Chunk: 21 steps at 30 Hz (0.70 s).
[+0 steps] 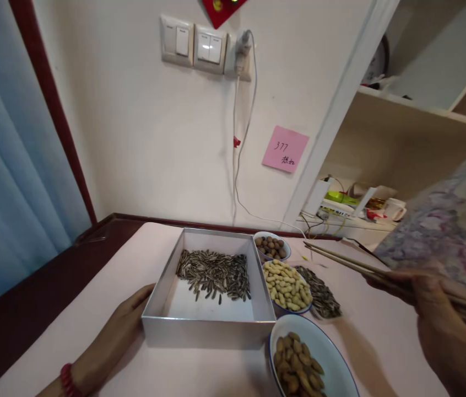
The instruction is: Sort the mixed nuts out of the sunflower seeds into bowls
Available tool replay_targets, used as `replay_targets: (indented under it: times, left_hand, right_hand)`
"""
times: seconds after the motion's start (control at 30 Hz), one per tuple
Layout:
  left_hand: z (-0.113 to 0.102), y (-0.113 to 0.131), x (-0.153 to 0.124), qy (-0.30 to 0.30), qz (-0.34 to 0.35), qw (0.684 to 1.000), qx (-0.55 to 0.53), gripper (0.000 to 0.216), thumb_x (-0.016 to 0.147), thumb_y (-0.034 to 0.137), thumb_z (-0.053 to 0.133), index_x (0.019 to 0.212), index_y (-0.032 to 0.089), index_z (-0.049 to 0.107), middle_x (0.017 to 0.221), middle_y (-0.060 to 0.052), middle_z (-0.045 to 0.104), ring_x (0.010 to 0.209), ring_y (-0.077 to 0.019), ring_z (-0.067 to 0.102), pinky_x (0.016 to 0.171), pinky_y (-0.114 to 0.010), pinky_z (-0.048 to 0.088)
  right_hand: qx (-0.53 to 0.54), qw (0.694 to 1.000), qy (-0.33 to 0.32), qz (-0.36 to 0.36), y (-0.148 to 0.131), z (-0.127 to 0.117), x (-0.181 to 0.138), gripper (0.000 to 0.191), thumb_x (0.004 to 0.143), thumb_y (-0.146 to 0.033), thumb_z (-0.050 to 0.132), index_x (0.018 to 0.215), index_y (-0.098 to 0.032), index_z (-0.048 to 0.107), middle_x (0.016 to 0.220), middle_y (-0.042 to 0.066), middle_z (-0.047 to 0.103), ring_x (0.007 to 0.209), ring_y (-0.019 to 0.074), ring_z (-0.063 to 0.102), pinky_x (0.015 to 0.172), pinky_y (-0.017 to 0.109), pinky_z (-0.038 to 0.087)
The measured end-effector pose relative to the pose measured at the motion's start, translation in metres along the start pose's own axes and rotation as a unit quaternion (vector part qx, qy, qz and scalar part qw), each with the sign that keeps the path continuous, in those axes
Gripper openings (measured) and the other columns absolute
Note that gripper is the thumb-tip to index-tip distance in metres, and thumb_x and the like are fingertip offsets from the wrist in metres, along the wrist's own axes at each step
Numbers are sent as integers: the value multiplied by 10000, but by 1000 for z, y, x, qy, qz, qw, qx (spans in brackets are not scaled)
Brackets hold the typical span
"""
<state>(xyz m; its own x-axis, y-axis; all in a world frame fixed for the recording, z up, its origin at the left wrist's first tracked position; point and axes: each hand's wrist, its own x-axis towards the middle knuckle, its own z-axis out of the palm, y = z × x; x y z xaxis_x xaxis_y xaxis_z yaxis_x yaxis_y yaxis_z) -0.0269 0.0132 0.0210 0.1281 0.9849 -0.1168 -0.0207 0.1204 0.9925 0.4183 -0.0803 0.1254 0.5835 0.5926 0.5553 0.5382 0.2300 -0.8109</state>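
Observation:
My right hand (443, 309) is closed around a pair of long wooden chopsticks (351, 263), raised over the right side of the table. Their tips are slightly apart, with nothing visible between them. My left hand (123, 322), with a red bead bracelet at the wrist, rests against the left outer wall of a silver-grey open box (208, 334). Its fingers are stretched out, partly hidden by that wall. Striped sunflower seeds (216, 270) lie inside the box, mostly toward its far side. Right of it are peanuts (286, 284) in a blue-rimmed bowl and more sunflower seeds (319, 295) in a heap.
Brown round nuts (271, 247) fill a small bowl at the back. Almonds (297, 364) lie in a larger white bowl (340, 364) in front. A wall with a cable (236, 165) stands behind the table. Patterned cloth (456, 215) and shelves are at right, a blue curtain (5, 138) at left.

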Motion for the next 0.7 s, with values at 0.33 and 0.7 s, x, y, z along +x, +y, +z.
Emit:
replay_targets:
  times: [0.33, 0.7]
  left_hand:
    - [2, 4, -1, 3, 10, 999, 31, 422, 881, 387, 640, 1286, 268, 660, 1277, -27, 705, 1204, -318, 615, 963, -350, 519]
    - [12, 16, -8, 8, -11, 999, -29, 420, 818, 331, 694, 1220, 208, 702, 1220, -76, 726, 1145, -326, 637, 895, -354, 536]
  right_hand:
    - [57, 998, -38, -16, -1, 23, -1, 374, 866, -584, 597, 887, -221, 683, 890, 42, 701, 821, 208, 714, 852, 382, 601]
    - [24, 926, -354, -132, -33, 142, -22, 373, 979, -474, 453, 788, -210, 634, 804, 32, 628, 788, 175, 588, 700, 311, 460]
